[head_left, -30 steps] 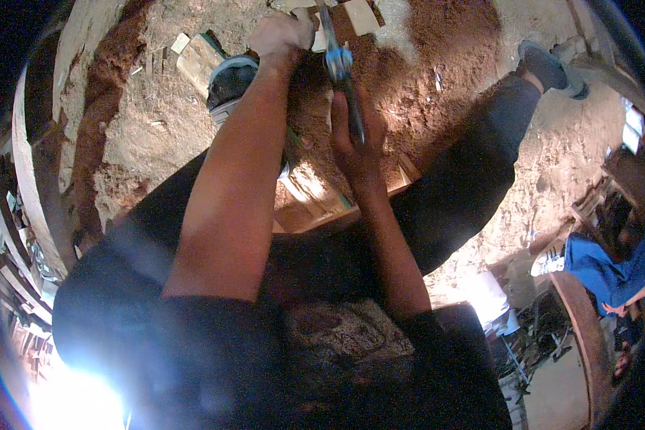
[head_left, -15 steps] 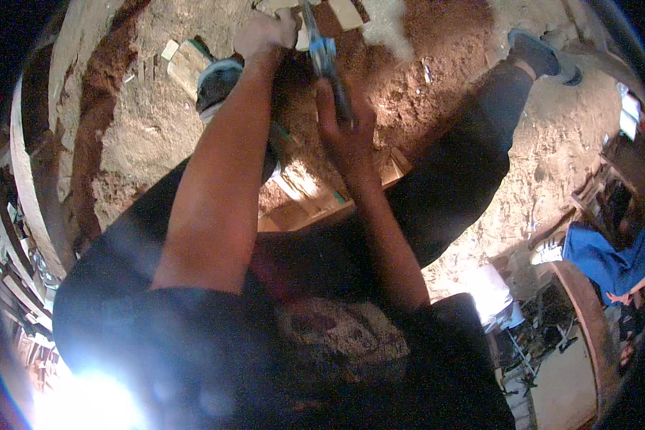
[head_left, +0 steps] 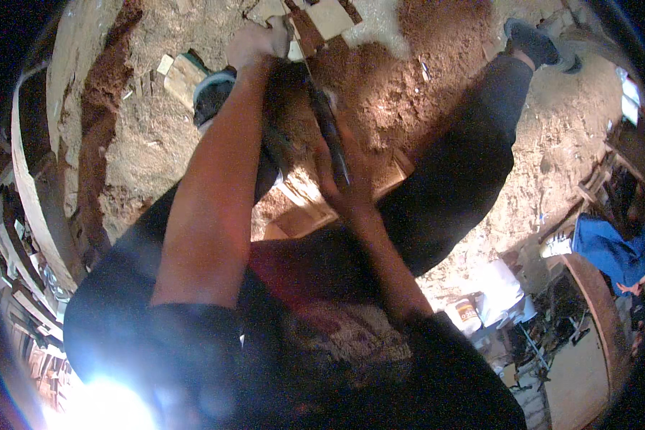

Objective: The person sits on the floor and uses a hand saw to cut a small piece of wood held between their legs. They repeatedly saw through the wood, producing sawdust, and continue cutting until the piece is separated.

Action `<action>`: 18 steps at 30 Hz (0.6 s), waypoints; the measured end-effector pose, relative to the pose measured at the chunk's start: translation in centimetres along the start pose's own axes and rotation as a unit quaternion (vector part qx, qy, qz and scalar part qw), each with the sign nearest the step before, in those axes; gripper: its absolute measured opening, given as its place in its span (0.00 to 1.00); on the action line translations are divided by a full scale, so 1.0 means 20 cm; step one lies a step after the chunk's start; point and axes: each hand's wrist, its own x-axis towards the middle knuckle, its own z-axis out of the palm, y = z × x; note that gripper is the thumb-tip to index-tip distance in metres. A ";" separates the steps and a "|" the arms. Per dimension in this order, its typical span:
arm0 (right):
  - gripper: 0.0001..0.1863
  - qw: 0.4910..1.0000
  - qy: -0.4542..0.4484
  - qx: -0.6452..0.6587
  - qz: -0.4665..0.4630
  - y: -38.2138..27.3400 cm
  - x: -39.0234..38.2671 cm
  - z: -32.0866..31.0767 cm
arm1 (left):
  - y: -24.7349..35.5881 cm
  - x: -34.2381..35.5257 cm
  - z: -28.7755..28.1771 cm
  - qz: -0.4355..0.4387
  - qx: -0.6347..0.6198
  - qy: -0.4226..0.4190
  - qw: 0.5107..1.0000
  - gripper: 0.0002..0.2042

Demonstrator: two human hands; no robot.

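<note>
My left hand point(head_left: 254, 44) is closed near the top of the view; what its fingers grip is mostly hidden, with pale wood edges point(head_left: 294, 51) showing beside it. In my right hand point(head_left: 344, 161) is a narrow tool that looks like a handsaw point(head_left: 325, 118) seen edge-on. Its dark handle lies in my fingers, and its thin blade runs up toward my left hand. A square pale wood block point(head_left: 330, 18) lies just right of the blade's far end. Between my legs, under my right wrist, sits a light wooden board or box point(head_left: 301, 218).
Reddish crumbs point(head_left: 423, 36) cover the ground. My feet, the left point(head_left: 213, 93) and right point(head_left: 530, 43), are set apart. Another wood block point(head_left: 184, 77) lies by the left foot. A white-and-brown container point(head_left: 466, 315) and scrap clutter stand lower right, near another person's blue clothing point(head_left: 605, 247).
My right hand has drawn the saw-like tool down toward my body. My left hand stays nearly in place. The whole view has shifted slightly, uncovering the container at lower right.
</note>
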 end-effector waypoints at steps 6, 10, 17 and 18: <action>0.23 0.999 0.007 0.036 -0.002 0.01 0.02 0.05 | 0.02 0.01 0.00 -0.037 -0.017 0.039 0.998 0.35; 0.22 1.000 -0.005 0.004 -0.023 -0.10 0.11 0.05 | 0.01 0.03 0.01 -0.082 0.008 0.052 0.995 0.36; 0.19 0.998 -0.024 0.029 0.040 0.06 -0.11 -0.10 | 0.00 -0.06 -0.06 0.005 -0.023 0.048 0.999 0.34; 0.18 0.998 -0.031 0.033 0.042 0.04 -0.01 -0.10 | 0.01 -0.04 -0.05 0.005 -0.021 0.048 0.999 0.34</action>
